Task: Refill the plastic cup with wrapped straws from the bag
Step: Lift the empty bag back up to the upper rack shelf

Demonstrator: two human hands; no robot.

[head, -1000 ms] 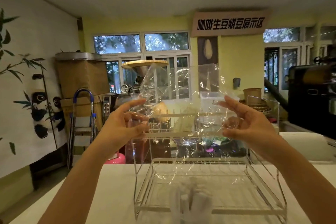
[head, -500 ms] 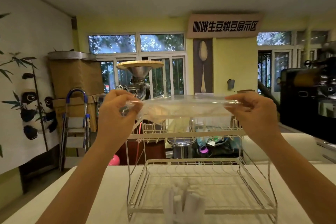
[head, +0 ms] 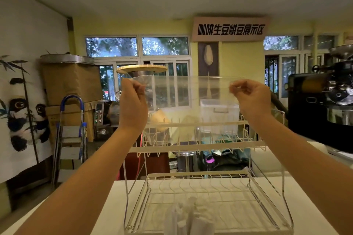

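A clear plastic bag (head: 188, 108) hangs flat in front of me at eye level, and no straws show inside it. My left hand (head: 133, 107) pinches its upper left corner. My right hand (head: 250, 99) pinches its upper right corner. Both arms are raised above the white wire rack (head: 198, 181). Several white wrapped straws (head: 189, 217) stand upright at the bottom edge, inside the rack's lower tier. The cup that holds them is blurred and hard to make out.
The two-tier wire rack stands on a white counter (head: 112, 213) right in front of me. A black roasting machine (head: 322, 105) sits at the right. A stepladder (head: 70, 139) and cardboard boxes (head: 70, 86) stand at the left beyond the counter.
The bag was crumpled between my hands, then pulled into a flat strip. Now both hands have risen and the bag hangs down as a smooth sheet.
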